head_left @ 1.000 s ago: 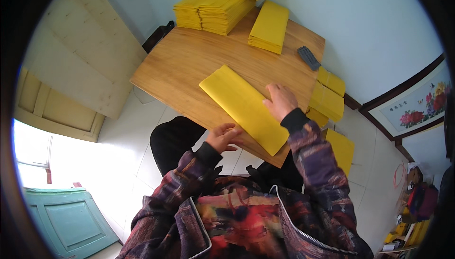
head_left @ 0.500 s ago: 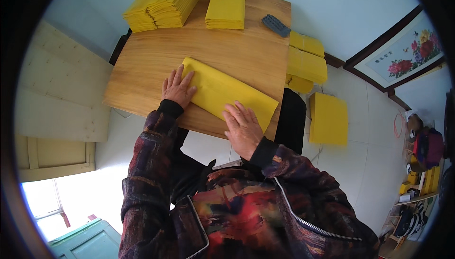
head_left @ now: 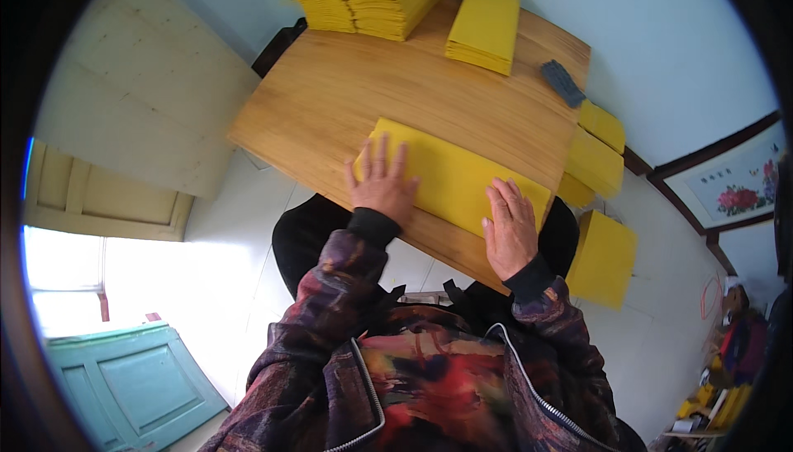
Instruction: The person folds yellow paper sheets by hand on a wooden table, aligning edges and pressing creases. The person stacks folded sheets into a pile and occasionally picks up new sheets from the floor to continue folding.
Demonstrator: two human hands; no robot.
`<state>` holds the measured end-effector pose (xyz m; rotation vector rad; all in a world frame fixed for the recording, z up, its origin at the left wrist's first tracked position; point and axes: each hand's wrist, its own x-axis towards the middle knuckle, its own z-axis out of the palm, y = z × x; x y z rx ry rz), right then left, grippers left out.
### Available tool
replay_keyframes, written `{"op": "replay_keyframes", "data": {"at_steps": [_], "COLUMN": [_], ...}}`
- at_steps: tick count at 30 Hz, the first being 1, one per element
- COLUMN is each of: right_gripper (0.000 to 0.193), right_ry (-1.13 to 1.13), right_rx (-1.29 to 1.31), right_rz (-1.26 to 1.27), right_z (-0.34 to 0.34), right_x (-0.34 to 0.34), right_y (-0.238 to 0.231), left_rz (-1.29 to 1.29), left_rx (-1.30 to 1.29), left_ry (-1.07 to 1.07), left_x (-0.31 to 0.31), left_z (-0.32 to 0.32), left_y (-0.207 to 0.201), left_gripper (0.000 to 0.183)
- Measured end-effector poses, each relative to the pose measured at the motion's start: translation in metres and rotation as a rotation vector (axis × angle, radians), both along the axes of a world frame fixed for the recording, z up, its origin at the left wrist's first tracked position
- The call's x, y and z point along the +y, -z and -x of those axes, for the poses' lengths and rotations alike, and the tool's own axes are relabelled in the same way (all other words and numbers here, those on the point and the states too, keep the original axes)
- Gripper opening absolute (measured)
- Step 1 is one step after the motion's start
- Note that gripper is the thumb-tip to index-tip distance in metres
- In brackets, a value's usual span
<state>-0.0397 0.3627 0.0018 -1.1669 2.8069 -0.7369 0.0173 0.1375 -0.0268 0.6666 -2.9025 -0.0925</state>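
A long, folded piece of yellow paper [head_left: 458, 167] lies flat and slanted along the near edge of the wooden table [head_left: 347, 80]. My left hand [head_left: 384, 187] rests at its left end, fingers spread and stretched out over the surface. Near the right end, my right hand [head_left: 512, 229] lies on the paper with fingers extended and thumb a little apart. Neither hand grips anything. The palms cover parts of the paper's near edge.
At the table's far side stand a tall yellow paper stack [head_left: 372, 2] and a smaller stack [head_left: 485, 22]. A grey glove-like cloth [head_left: 562, 83] lies by the right edge. Yellow bundles [head_left: 595, 159] and another yellow stack [head_left: 607, 258] sit beyond it. A framed picture [head_left: 727, 183] leans right.
The whole view has shifted, so the table appears farther right. My right hand has slid toward the paper's right end, and my left hand's fingers now spread wider over the left end.
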Motion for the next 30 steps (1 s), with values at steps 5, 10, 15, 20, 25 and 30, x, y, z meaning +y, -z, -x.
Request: {"op": "replay_keyframes", "data": {"at_steps": [5,10,15,20,25,30], "right_gripper": [0.05,0.061,0.073,0.082,0.094,0.097], "right_ry": [0.032,0.099,0.106,0.139,0.207,0.297], "right_rx": [0.061,0.084,0.116,0.078,0.002,0.002], "right_rz": [-0.046,-0.099,-0.12,-0.163,-0.13,-0.158], "right_z": [0.012,0.014,0.011,0.013,0.018,0.022], "right_x": [-0.048,-0.056,-0.053,-0.053,-0.024,0.014], "right_y": [0.019,0.036,0.034,0.037,0.042,0.036], "left_rz": [-0.076,-0.213,-0.211,-0.119,-0.041,-0.009], "left_rx": [-0.058,-0.042,-0.069,-0.051,0.003,-0.038], "left_ry": [0.331,0.344,0.293,0.187,0.214,0.201], "left_x": [0.026,0.023,-0.004,-0.037,-0.042,-0.045], "left_z": [0.039,0.045,0.042,0.04,0.043,0.043], "left_y": [-0.002,0.01,0.007,0.009,0.022,0.022], "left_gripper": [0.062,0.064,0.071,0.073,0.073,0.069]}}
